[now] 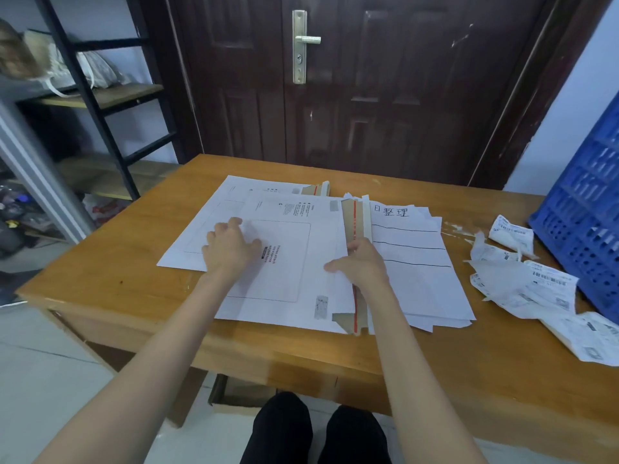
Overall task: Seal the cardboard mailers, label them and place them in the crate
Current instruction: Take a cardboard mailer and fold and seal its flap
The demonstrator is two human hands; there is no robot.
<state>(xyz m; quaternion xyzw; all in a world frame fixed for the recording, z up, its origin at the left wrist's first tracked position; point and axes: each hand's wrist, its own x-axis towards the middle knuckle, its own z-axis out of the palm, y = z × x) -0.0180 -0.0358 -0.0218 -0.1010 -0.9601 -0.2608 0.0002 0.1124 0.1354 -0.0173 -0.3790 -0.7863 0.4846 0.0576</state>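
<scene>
A white cardboard mailer (294,262) lies flat on the wooden table (469,363), on top of another white mailer (214,212). Its brown flap (356,222) with a red strip runs along its right edge. My left hand (229,244) presses flat on the mailer's left part. My right hand (360,261) pinches the flap edge near its middle. Under the flap side lies a stack of white sheets (418,262) with black lines and handwriting. Several crumpled shipping labels (529,286) lie to the right. The blue plastic crate (589,209) stands at the table's right edge.
A dark brown door (351,78) stands behind the table. A black metal shelf (100,95) with bags is at the left. My legs (315,430) and a cardboard box (234,393) are below the table's near edge.
</scene>
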